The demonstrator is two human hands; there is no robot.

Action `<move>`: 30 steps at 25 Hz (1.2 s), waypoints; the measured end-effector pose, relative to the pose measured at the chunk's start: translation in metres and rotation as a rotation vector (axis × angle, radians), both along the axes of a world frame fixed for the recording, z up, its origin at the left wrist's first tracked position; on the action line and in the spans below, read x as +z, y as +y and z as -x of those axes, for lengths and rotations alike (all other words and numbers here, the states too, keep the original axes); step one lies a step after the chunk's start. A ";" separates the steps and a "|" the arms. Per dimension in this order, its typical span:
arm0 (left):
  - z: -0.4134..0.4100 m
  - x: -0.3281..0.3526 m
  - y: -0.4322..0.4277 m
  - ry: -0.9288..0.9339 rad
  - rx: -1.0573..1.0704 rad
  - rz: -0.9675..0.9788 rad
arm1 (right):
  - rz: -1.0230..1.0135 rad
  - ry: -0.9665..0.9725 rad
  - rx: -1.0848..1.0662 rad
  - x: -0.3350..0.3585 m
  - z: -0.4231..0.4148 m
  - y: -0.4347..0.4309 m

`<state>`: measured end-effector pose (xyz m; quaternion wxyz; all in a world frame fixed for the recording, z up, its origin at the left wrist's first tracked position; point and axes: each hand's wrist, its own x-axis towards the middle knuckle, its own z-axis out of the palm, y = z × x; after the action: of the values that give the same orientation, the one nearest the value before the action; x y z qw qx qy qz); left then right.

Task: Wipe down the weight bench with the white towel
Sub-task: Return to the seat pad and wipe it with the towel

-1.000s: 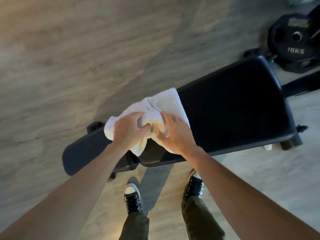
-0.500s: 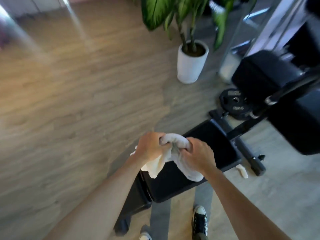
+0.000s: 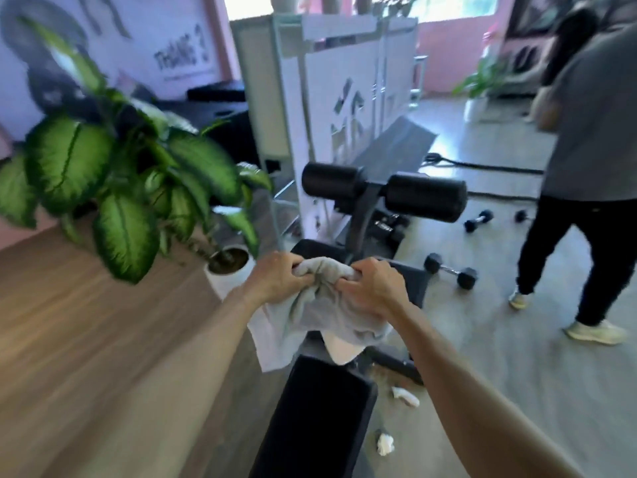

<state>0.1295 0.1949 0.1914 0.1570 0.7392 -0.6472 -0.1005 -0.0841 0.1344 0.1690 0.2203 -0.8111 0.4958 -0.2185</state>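
Towel [image 3: 320, 312] hangs bunched above the weight bench [image 3: 324, 412], lifted clear of the pad. Your left hand [image 3: 275, 281] clenches its left edge; your right hand [image 3: 374, 291] fists the other. You look mid-refold; next, press it flat and stroke along the pad.

weight bench [image 3: 320, 412] seat partly behind the hanging towel [image 3: 310, 315], near end off the bottom edge

The white towel [image 3: 320, 315] is bunched at its top and hangs in loose folds above the bench [image 3: 320, 419], a black padded one running lengthwise below it.
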 end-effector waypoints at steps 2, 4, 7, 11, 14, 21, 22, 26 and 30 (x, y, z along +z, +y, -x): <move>0.027 0.035 -0.060 -0.055 -0.086 0.061 | 0.060 -0.033 -0.073 0.031 0.030 -0.046; 0.051 0.060 -0.114 -0.054 -0.165 0.110 | 0.110 -0.071 -0.141 0.056 0.057 -0.090; 0.083 0.084 -0.188 -0.071 -0.219 0.140 | 0.186 -0.081 -0.223 0.084 0.089 -0.154; 0.106 0.090 -0.256 -0.052 -0.260 0.197 | 0.248 -0.071 -0.304 0.098 0.104 -0.209; 0.106 0.061 -0.284 -0.032 -0.269 0.241 | 0.286 -0.097 -0.362 0.072 0.100 -0.227; 0.077 -0.107 -0.247 -0.339 -0.459 -0.333 | -0.196 0.276 -0.145 -0.108 0.080 -0.189; 0.073 -0.121 -0.241 -0.417 -0.503 -0.442 | -0.301 0.305 -0.098 -0.128 0.077 -0.178; 0.072 -0.132 -0.252 -0.228 -0.493 -0.568 | -0.351 0.233 -0.127 -0.163 0.065 -0.172; 0.086 -0.157 -0.275 -0.117 -0.452 -0.421 | -0.291 0.308 -0.205 -0.171 0.039 -0.193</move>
<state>0.0434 -0.0803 0.0345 -0.0633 0.5975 -0.7680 -0.2217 -0.1232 -0.0587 -0.0017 0.2336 -0.7399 0.6296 -0.0397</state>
